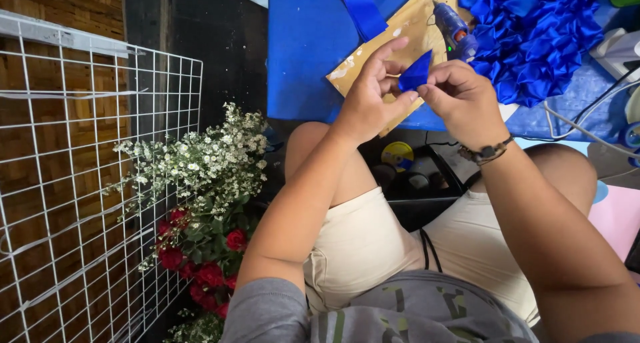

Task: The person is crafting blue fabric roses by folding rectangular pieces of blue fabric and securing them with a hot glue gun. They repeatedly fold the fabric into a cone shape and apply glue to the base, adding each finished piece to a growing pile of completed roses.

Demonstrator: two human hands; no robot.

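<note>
Blue satin, folded to a small pointed piece of ribbon (416,72), was pinched between the two hands above the person's lap, just in front of a wooden board (407,33). Left hand (372,93) was raised with the wrist bent back; its thumb and middle fingers closed narrowly on the left edge of the fold, while the index finger stood straight and lifted free. Right hand (461,95) was curled into a loose fist, its fingertips gripping the right edge of the same fold; a dark beaded bracelet (490,152) circled that wrist. Both forearms reached forward from grey sleeves over cream shorts (363,246). Behind the hands, the pale board lay tilted on a blue mat (307,43), with whitish glue marks on its surface and a blue glue gun (455,31) resting on its far end. Glossy blue ribbon folds, packed into a ruffled mass (533,36), lay to the right of the board. A loose strip of blue ribbon (363,8) crossed the mat. To the left stood a white wire grid (87,183), and beside it a bunch of tiny white flowers (200,160) over red roses (200,263).
</note>
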